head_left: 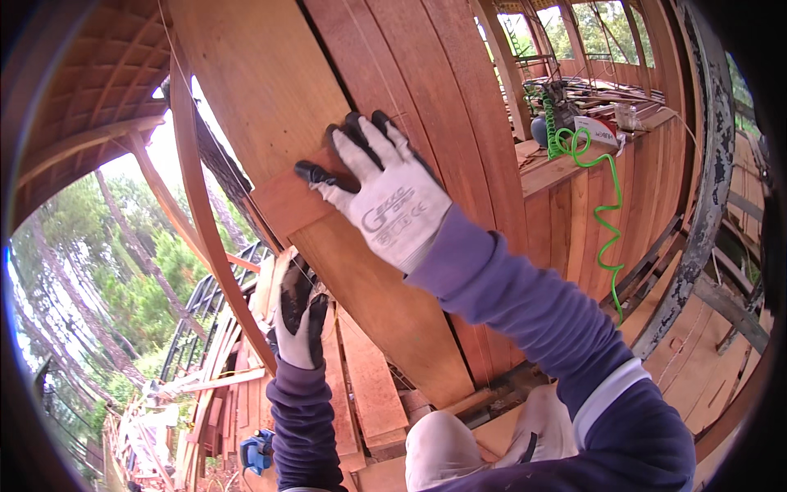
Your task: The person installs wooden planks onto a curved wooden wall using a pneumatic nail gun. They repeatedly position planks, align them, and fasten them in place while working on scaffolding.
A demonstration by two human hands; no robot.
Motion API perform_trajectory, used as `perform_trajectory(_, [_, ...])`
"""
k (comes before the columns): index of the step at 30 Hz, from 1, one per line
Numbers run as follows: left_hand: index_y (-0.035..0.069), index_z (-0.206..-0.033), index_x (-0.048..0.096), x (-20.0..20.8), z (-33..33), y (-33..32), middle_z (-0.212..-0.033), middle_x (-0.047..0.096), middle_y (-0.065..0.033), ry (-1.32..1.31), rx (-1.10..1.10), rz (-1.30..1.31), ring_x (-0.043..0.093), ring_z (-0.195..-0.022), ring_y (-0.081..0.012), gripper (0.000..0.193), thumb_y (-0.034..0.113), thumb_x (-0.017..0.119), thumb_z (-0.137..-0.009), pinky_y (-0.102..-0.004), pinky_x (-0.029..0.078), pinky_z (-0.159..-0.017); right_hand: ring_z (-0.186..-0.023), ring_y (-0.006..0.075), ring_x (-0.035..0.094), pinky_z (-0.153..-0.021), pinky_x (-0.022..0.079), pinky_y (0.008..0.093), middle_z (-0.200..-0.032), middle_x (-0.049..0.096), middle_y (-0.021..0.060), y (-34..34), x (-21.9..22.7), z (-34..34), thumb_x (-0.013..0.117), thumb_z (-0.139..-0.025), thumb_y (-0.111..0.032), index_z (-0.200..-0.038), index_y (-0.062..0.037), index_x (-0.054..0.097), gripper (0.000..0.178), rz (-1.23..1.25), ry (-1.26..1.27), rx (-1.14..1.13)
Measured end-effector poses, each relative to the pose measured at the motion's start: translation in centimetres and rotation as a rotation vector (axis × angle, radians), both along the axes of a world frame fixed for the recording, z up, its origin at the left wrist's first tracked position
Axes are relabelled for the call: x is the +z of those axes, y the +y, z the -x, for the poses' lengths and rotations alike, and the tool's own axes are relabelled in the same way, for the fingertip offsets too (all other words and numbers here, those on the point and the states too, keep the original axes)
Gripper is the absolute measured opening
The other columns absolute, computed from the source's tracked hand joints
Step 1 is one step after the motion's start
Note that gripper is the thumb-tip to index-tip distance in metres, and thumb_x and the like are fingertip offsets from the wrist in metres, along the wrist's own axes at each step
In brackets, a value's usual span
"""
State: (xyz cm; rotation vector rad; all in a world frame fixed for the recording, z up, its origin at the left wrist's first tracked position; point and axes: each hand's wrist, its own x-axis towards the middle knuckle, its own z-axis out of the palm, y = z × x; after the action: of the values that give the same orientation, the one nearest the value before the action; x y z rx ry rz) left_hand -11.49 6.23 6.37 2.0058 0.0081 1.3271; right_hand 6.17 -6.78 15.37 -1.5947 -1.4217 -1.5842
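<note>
A: What is closest to us?
B: Two knees (443,447) in pale trousers. Then come two hands in gloves.
A: What does the right hand (393,205) do?
B: It lies flat, fingers spread, on a short red board (283,201). It is not a fist. That board goes across a wide yellow-brown board (377,312).
A: And the left hand (299,324)?
B: It is lower down, fingers pointing up, by the side edge of the wide board. I can't tell if it pinches anything.
A: How much looks done?
B: A good part, I think. Tall red boards (459,107) stand side by side next to the wide one.
A: What is left?
B: A long dark gap (329,61) shows beside the wide board, so that spot doesn't look finished to me. I can't see if the short board is fixed on.
A: What is farther off?
B: Loose boards (369,373) lie down below, and a blue tool (257,453) is near them. On the right, a low wall (574,217) has its boards on, with a curly green hose (616,193) in front. Farthest away are tall trees (146,250).
</note>
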Motion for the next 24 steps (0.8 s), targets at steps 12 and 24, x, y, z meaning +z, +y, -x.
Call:
perform_trajectory(12, [-0.006, -0.139, 0.034, 5.4, -4.2, -5.0, -0.141, 0.044, -0.0269, -0.051, 0.759, -1.034, 0.044, -0.132, -0.0431, 0.073, -0.004, 0.062, -0.071, -0.0477, 0.035, -0.11, -0.139, 0.0364, 0.035, -0.116, 0.029, 0.0498, -0.147, 0.043, 0.0163, -0.5, -0.2, 0.3, 0.049, -0.091, -0.017, -0.135, -0.0201, 0.056, 0.045, -0.01, 0.069, 0.161])
perform_trajectory(24, [-0.002, -0.137, 0.044, 5.9, -4.9, -7.6, -0.148, 0.035, -0.026, 0.16, 0.86, -0.944, 0.04, -0.131, -0.0454, 0.058, 0.006, 0.057, -0.081, -0.0501, 0.036, -0.109, -0.105, 0.0289, 0.065, -0.093, 0.052, 0.0359, -0.117, 0.064, 0.0166, -7.4, 0.1, -3.5, 0.062, -0.08, 0.0, -0.122, -0.0022, 0.061, 0.041, -0.297, 0.229, 0.902])
